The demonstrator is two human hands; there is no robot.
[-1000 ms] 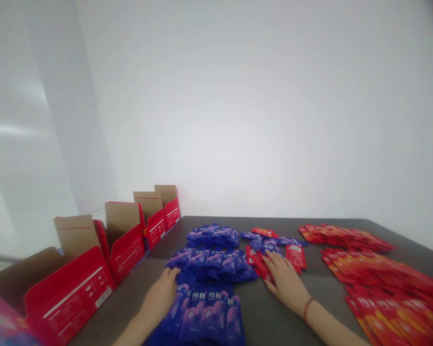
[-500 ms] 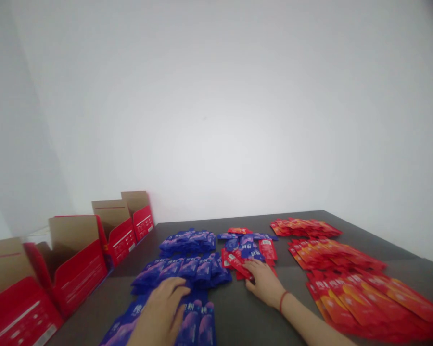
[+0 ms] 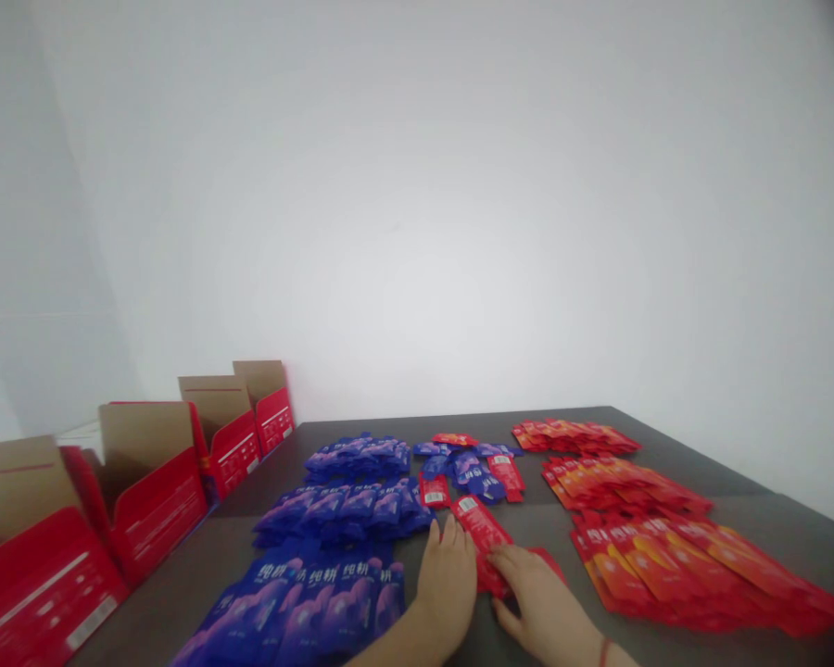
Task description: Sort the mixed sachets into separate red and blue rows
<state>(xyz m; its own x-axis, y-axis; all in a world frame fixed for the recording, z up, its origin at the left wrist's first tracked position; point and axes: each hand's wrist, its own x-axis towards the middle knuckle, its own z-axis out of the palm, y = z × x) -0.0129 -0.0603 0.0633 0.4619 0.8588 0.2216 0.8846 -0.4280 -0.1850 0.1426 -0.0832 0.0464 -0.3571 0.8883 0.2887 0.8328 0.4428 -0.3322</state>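
Observation:
My right hand is bent over a few red sachets in the middle of the table, its fingertips and thumb at their near edges. Just left of these sachets is my left hand, its fingers stretched forward and holding nothing I can see. Beyond both hands lies a loose cluster of mixed sachets, among them a blue-purple sachet and a red sachet with its label side up. Left of my left hand, purple sachets are spread in an overlapping row.
Two more purple piles lie behind the front one. On the right are three fanned piles of red-orange sachets. Several open red cartons line the left side of the dark table. A white wall stands behind.
My right hand has drawn red sachets out of the cluster toward me. My left hand has moved right, from over the front purple pile to beside those red sachets.

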